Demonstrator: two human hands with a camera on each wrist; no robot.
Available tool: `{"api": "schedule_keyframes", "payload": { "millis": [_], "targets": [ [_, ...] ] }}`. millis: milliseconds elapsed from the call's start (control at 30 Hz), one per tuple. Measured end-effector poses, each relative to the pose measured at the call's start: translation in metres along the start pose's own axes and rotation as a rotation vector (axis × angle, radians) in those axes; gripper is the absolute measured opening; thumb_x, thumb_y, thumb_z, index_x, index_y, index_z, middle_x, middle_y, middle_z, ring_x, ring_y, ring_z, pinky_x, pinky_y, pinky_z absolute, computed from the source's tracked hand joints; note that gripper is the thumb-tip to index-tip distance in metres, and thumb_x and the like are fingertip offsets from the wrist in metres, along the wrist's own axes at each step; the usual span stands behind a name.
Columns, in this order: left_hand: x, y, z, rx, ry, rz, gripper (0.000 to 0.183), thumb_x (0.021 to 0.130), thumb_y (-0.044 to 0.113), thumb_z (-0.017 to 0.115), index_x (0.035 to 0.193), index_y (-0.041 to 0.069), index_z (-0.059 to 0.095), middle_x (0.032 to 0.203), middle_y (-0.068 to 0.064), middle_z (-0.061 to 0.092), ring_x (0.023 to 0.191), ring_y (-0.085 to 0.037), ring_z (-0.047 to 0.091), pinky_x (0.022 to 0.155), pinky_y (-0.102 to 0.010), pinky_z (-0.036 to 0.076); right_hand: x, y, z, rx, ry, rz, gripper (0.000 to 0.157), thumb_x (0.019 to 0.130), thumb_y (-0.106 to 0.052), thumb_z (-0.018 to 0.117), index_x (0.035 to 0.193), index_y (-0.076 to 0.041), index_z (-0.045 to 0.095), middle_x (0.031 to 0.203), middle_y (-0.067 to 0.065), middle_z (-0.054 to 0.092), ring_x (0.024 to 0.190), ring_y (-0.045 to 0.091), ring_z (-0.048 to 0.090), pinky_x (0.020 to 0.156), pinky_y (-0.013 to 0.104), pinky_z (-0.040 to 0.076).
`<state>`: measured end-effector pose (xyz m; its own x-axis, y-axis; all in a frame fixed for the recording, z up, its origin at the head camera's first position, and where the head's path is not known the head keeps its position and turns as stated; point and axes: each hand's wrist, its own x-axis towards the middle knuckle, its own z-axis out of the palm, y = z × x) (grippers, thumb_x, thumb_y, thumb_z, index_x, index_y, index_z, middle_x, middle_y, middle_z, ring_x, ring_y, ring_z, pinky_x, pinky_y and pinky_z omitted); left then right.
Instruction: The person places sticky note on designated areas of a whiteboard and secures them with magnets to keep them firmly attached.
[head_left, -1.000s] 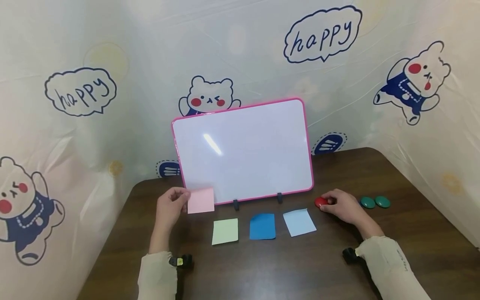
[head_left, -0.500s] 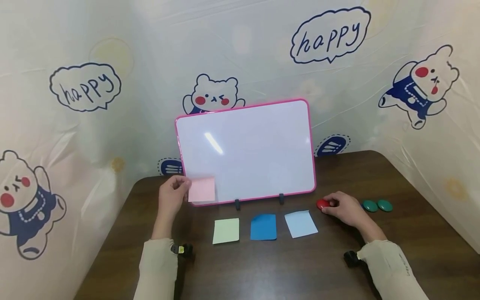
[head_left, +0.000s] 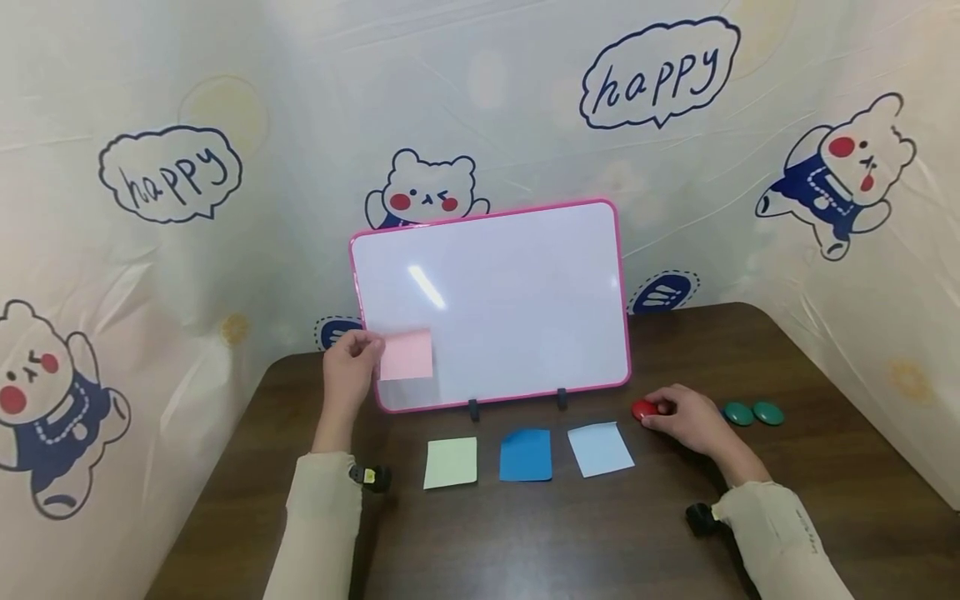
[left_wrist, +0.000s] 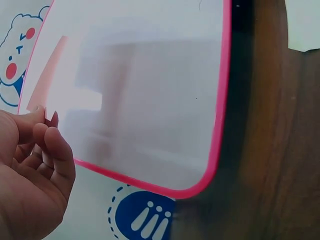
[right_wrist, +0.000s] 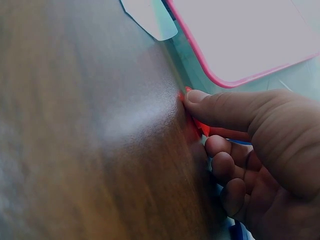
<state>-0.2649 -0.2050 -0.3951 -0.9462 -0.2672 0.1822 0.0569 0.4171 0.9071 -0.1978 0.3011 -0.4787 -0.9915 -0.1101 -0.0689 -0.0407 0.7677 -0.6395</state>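
My left hand [head_left: 349, 371] pinches a pink sticky note [head_left: 407, 356] by its left edge, in front of the lower left part of a pink-framed whiteboard [head_left: 517, 292]. In the left wrist view the note [left_wrist: 48, 75] appears as a thin slanted strip; I cannot tell whether it touches the board. On the table to the right of the board, my right hand [head_left: 692, 422] holds a red round magnet [head_left: 642, 409] between thumb and fingers. The right wrist view has only part of the magnet [right_wrist: 202, 127] in sight, the rest being covered by the fingers.
A light green note [head_left: 451, 463], a blue note [head_left: 526, 456] and a pale blue note [head_left: 601, 449] lie in a row before the board. Green magnets [head_left: 738, 414] sit beyond the right hand. Black feet [head_left: 473, 409] support the board, near the patterned curtain [head_left: 300, 208].
My left hand has raised the pink note from the board's bottom edge to higher in front of its surface. My right hand stays in place with the red magnet. The camera view shifted slightly.
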Motion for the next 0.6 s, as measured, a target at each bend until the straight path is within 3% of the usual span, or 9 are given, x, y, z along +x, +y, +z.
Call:
{"api": "schedule_keyframes", "payload": {
  "millis": [133,233,467,600],
  "targets": [
    [0.008,0.001,0.000,-0.021,0.007,-0.005,0.024,0.103,0.026,0.061,0.115,0.006,0.064,0.097,-0.014,0.060,0.078,-0.027,0.057,0.064,-0.029,0.051,0.001,-0.001,0.000,0.003,-0.003,0.002,0.047,0.089,-0.029,0.079,0.125,-0.002,0.066,0.109,0.011,0.061,0.096,0.029,0.054,0.083,0.048,0.051],
    [0.014,0.003,-0.002,-0.020,0.015,-0.011,0.027,0.103,0.028,0.061,0.116,0.006,0.065,0.103,-0.012,0.061,0.083,-0.025,0.057,0.068,-0.027,0.053,0.001,-0.001,0.001,0.006,-0.005,0.008,0.047,0.089,-0.029,0.079,0.125,-0.002,0.066,0.109,0.011,0.061,0.097,0.029,0.054,0.083,0.048,0.051],
    [0.024,0.010,-0.004,-0.010,0.026,-0.007,0.027,0.103,0.029,0.061,0.116,0.005,0.064,0.101,-0.013,0.060,0.080,-0.026,0.056,0.076,-0.044,0.054,0.001,-0.002,0.000,0.003,-0.005,0.003,0.047,0.090,-0.030,0.078,0.125,-0.002,0.066,0.108,0.012,0.061,0.096,0.030,0.054,0.083,0.048,0.051],
    [0.029,0.015,-0.003,-0.034,0.034,-0.031,0.028,0.102,0.031,0.062,0.116,0.007,0.064,0.099,-0.011,0.059,0.077,-0.023,0.056,0.074,-0.042,0.054,-0.001,-0.002,-0.001,0.000,0.001,-0.001,0.045,0.090,-0.029,0.078,0.124,-0.002,0.066,0.108,0.011,0.062,0.095,0.029,0.054,0.083,0.048,0.051]
  ]
}}
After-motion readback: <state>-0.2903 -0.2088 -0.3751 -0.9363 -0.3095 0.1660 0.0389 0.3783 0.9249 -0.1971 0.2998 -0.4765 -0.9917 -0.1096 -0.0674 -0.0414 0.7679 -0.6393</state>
